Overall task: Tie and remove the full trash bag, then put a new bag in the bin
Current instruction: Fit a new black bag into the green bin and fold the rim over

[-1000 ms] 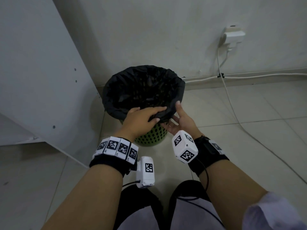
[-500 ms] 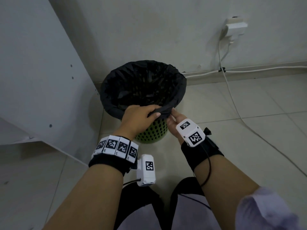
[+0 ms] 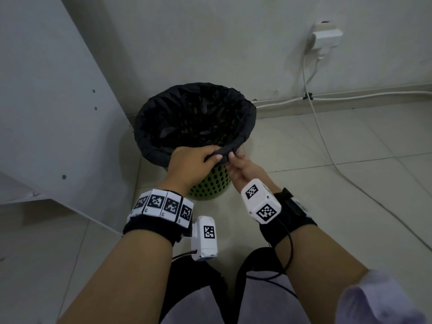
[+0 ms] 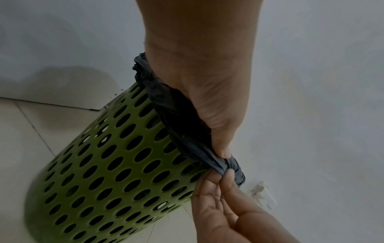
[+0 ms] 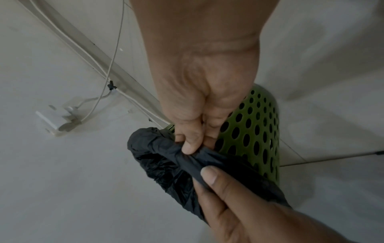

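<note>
A green perforated bin (image 3: 210,183) stands on the floor in the corner, lined with a black trash bag (image 3: 194,118) whose edge is folded over the rim. My left hand (image 3: 214,157) grips a bunched piece of the bag's near edge. Right beside it, my right hand (image 3: 231,157) pinches the same fold between thumb and fingers. In the left wrist view the bag (image 4: 185,141) is drawn off the bin (image 4: 108,164) into a gathered strip. In the right wrist view the bag (image 5: 162,157) is held by both thumbs in front of the bin (image 5: 253,131). The bag's contents are too dark to make out.
A white panel (image 3: 46,113) leans close on the bin's left. A wall socket with a plug (image 3: 325,38) sits at the upper right; white cables (image 3: 327,148) run along the skirting and across the tiled floor to the right. My knees are at the bottom edge.
My right hand, open with its palm up beside the bin a second ago, has closed onto the bag's edge next to my left hand. The near edge is now bunched and lifted.
</note>
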### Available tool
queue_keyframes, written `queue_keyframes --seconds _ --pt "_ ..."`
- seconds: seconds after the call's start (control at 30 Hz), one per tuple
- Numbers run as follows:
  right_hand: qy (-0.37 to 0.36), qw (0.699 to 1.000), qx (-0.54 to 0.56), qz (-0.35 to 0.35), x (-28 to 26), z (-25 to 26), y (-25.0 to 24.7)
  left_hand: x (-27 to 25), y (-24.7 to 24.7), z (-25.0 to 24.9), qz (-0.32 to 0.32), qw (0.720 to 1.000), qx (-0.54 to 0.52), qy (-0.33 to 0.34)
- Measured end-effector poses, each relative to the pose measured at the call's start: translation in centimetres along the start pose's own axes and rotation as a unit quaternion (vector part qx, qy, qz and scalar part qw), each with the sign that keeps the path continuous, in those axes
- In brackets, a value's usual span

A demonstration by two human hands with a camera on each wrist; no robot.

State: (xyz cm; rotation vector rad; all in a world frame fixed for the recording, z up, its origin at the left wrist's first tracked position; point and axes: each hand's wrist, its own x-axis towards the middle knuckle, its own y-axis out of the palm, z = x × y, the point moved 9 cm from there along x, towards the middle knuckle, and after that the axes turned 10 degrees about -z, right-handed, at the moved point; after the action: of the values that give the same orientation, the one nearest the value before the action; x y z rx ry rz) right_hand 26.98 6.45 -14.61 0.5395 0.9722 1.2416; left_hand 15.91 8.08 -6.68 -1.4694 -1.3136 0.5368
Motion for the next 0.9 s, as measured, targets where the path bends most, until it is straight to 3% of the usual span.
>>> queue_keyframes --seconds 0.17,0.33,0.57,0.73,0.9 --pt "-0.025 1.000 0.013 -0.012 0.0 -0.6 -0.8 -0.1 -0.1 -0.1 0.000 1.000 -0.003 0.002" --pt "-0.027 0.996 -0.023 -0.084 0.1 -0.9 -1.5 -0.3 -0.3 -0.2 -0.005 1.000 -0.003 0.010" --pt "0.005 0.987 0.030 -0.159 -0.4 0.9 -1.1 0.0 -0.5 -0.2 -0.015 1.000 0.002 0.016" --pt "0.016 0.983 -0.095 -0.159 -0.4 1.3 -0.9 -0.2 0.1 -0.7 0.011 0.999 0.008 0.044" --pt "-0.014 0.980 -0.106 -0.170 -0.7 1.3 -0.9 -0.9 0.1 -0.2 0.014 0.994 0.051 0.091"
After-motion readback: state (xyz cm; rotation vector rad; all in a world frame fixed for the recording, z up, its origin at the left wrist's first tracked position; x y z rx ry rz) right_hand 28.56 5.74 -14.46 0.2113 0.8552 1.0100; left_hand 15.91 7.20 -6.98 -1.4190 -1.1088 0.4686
